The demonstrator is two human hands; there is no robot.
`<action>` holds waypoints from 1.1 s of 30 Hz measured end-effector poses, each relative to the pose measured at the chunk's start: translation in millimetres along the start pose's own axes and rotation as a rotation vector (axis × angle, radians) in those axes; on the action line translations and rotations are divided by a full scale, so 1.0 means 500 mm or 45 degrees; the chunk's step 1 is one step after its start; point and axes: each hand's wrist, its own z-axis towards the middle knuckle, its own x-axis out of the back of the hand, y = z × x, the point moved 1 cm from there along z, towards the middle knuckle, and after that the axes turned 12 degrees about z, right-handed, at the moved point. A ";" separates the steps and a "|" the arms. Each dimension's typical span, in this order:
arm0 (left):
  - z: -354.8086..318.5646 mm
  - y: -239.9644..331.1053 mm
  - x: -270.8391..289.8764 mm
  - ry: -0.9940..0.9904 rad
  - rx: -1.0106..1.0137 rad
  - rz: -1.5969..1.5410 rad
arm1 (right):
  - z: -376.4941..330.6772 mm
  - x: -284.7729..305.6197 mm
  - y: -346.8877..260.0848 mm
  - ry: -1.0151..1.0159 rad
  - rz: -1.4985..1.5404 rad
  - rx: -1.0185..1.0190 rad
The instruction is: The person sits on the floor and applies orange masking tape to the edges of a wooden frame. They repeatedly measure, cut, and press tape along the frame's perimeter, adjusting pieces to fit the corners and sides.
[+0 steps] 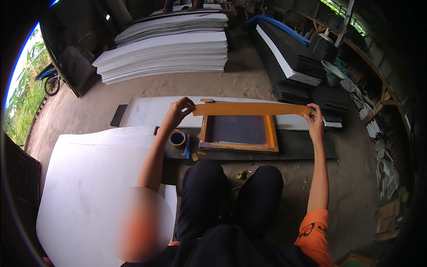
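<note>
A strip of brown packing tape is stretched between my two hands. My left hand pinches its left end, and my right hand pinches the right end. The strip hangs above the far side of a wooden screen-printing frame, covering most of that edge from sight. Dark mesh fills the frame. Left of it stands a round, brown-rimmed thing with a dark middle, perhaps a tape roll. Beside that is a narrow blue piece, with small brown scraps close by.
The frame rests on dark and white sheets on the floor. A large white sheet lies at my left. Tall stacks of white sheets stand ahead, black sheets at the right. Another person's hands show at the far top.
</note>
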 end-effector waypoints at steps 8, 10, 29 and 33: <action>-0.002 0.006 0.020 0.071 0.288 -0.037 | -0.007 0.023 0.005 0.076 0.372 -0.189; -0.006 -0.027 0.016 0.056 0.313 -0.212 | -0.009 0.016 0.004 0.047 0.449 -0.248; 0.000 -0.014 -0.142 0.578 0.483 0.076 | -0.021 -0.057 0.137 0.445 0.346 -0.408; -0.021 -0.033 -0.189 0.418 0.609 0.243 | -0.041 -0.086 0.234 0.499 0.103 -0.458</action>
